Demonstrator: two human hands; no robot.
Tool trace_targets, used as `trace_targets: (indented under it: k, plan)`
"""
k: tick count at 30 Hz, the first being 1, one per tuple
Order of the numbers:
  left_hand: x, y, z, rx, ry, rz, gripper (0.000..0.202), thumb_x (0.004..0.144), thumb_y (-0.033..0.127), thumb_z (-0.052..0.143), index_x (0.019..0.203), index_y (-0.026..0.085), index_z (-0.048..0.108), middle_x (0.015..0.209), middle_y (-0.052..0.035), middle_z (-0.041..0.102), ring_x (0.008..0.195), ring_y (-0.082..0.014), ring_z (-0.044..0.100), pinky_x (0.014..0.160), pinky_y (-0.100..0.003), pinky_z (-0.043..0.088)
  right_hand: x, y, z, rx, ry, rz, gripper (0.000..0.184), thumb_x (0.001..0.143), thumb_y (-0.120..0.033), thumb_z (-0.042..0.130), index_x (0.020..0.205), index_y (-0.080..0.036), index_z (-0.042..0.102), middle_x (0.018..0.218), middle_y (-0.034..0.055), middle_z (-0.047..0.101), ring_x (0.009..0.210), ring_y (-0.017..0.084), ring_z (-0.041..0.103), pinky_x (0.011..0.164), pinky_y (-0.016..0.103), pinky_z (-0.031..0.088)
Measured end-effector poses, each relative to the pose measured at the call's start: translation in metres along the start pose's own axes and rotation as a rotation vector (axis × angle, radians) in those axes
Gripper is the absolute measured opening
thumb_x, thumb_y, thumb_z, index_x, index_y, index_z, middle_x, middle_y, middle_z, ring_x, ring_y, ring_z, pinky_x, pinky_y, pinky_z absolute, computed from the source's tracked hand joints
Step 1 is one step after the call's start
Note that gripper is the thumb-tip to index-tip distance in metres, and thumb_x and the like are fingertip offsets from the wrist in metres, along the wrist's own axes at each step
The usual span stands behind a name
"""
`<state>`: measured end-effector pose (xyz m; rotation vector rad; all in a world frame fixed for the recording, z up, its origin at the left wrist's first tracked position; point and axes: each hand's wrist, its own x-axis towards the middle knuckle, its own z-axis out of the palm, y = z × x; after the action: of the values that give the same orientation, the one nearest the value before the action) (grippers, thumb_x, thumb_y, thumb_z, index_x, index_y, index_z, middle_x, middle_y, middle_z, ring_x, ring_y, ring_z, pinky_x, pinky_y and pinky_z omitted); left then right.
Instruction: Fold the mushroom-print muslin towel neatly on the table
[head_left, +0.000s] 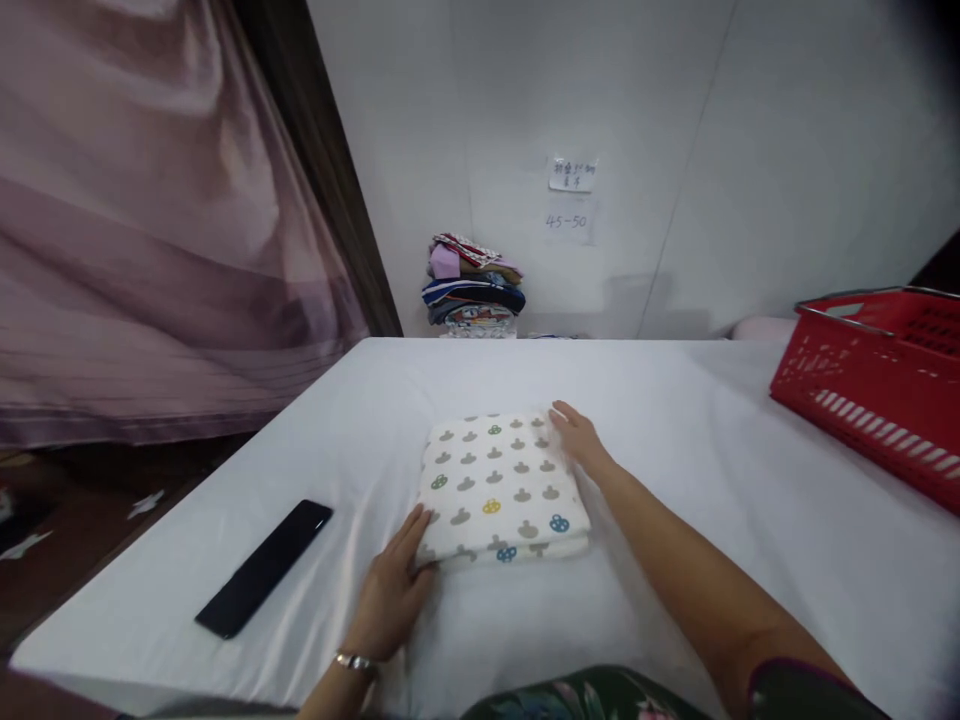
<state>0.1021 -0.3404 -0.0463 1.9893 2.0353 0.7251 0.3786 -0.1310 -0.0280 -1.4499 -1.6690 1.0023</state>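
Observation:
A white cloth (495, 480) printed with grey, green, yellow and blue mushroom shapes lies folded into a thick, roughly square bundle in front of me. Its layered edge faces my body. My left hand (391, 585) rests at the near left corner, fingers stretched out and touching the cloth's side. At the far right edge, my right hand (579, 438) lies with its fingers extended along the fold. Neither hand is wrapped around the cloth.
A black phone (264, 568) lies on the white-covered table (360, 430) to the left. On the right stands a red plastic basket (870, 390). Stacked folded clothes (476, 285) sit beyond the far edge, near the wall with paper notes (571, 175). A pink curtain (150, 220) hangs left.

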Motion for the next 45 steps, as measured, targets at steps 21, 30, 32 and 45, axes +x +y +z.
trace_targets:
  k: [21, 30, 32, 45]
  plan:
    - [0.074, 0.170, 0.062, 0.159, -0.130, 0.295, 0.024, 0.085, 0.036, 0.043, 0.098, 0.021, 0.058, 0.104, -0.0056, 0.062, 0.098, -0.0215, 0.052, 0.083, -0.035, 0.038, -0.090, 0.032, -0.036, 0.813, -0.130, 0.379, 0.040, 0.077, -0.018, 0.057, 0.117, -0.011, 0.051, 0.079, 0.0055, 0.067, 0.063, 0.011, 0.060, 0.053, 0.020, 0.049]
    - [0.081, 0.161, 0.059, -0.118, -0.128, 0.136, 0.035, 0.088, 0.038, 0.033, 0.069, 0.019, 0.054, 0.068, 0.0004, 0.060, 0.068, -0.0139, 0.053, 0.062, -0.024, 0.037, -0.095, 0.023, -0.034, 0.832, -0.247, 0.352, 0.027, 0.077, -0.023, 0.058, 0.103, -0.014, 0.061, 0.089, 0.0080, 0.065, 0.064, 0.014, 0.064, 0.056, 0.026, 0.054]
    - [0.078, 0.160, 0.061, -0.095, -0.114, 0.174, 0.035, 0.089, 0.038, 0.033, 0.071, 0.019, 0.056, 0.069, 0.0002, 0.060, 0.069, -0.0142, 0.053, 0.063, -0.025, 0.038, -0.097, 0.022, -0.033, 0.846, -0.280, 0.344, 0.026, 0.078, -0.024, 0.057, 0.101, -0.014, 0.062, 0.087, 0.0079, 0.065, 0.064, 0.014, 0.064, 0.057, 0.027, 0.055]
    - [0.111, 0.180, 0.047, 0.125, -0.272, 0.093, 0.045, 0.086, 0.051, 0.032, 0.076, 0.021, 0.063, 0.085, -0.0041, 0.066, 0.081, -0.0168, 0.058, 0.070, -0.027, 0.040, -0.099, 0.022, -0.029, 0.747, -0.302, 0.313, 0.031, 0.073, -0.022, 0.058, 0.103, -0.013, 0.062, 0.069, 0.0026, 0.066, 0.055, 0.012, 0.060, 0.051, 0.023, 0.051]
